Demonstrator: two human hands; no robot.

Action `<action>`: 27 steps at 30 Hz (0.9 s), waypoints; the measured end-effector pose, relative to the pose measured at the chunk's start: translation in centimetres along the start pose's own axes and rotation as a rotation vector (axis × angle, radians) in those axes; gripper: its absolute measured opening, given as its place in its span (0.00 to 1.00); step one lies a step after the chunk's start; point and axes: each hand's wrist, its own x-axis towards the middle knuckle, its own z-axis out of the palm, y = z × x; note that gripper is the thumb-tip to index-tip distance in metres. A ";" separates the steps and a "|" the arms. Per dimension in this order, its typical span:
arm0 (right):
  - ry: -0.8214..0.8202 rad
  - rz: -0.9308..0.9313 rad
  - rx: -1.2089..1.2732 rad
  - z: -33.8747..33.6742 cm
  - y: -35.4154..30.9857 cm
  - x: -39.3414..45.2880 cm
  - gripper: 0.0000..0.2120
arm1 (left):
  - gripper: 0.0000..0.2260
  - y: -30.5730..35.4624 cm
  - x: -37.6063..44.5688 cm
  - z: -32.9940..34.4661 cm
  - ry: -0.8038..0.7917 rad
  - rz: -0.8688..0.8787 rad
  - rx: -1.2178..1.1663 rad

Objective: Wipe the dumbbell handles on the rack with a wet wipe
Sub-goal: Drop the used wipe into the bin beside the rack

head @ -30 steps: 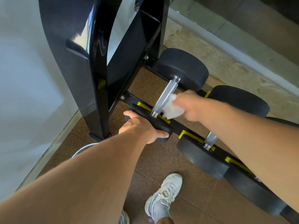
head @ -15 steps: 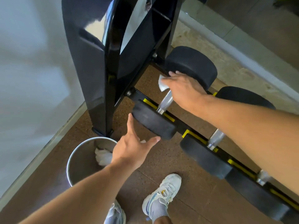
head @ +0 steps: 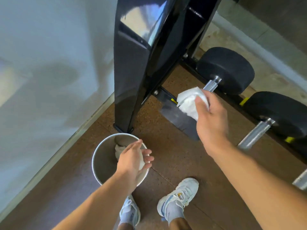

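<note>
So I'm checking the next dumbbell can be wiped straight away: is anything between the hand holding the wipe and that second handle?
Nothing visible. The right hand holds the wipe on the first handle; the second handle lies bare to its right, with only open floor between them.

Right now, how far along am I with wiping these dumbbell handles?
Looks done: used wipes lie in the metal bin, so some wiping is likely behind you. In hand: your right hand holds the wet wipe by the first dumbbell handle; your left hand hangs over the bin, fingers loose. Left: the next handle and another at the frame's right edge; I can't tell whether either is clean.
</note>
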 end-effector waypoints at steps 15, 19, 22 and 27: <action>-0.297 0.214 -0.073 5.4 -1.5 -9.9 0.19 | 0.21 3.8 -4.9 1.9 -0.147 0.092 -0.027; -0.498 0.306 0.083 4.8 -1.1 -9.8 0.24 | 0.24 5.4 -5.6 0.7 -0.365 -0.171 -0.360; -0.538 0.333 0.048 6.2 0.4 -10.2 0.17 | 0.25 4.3 -4.6 -0.7 -0.356 -0.201 -0.413; -0.473 0.473 0.058 9.6 3.6 -11.2 0.08 | 0.09 -0.8 -1.3 -5.1 -0.121 -0.076 -0.043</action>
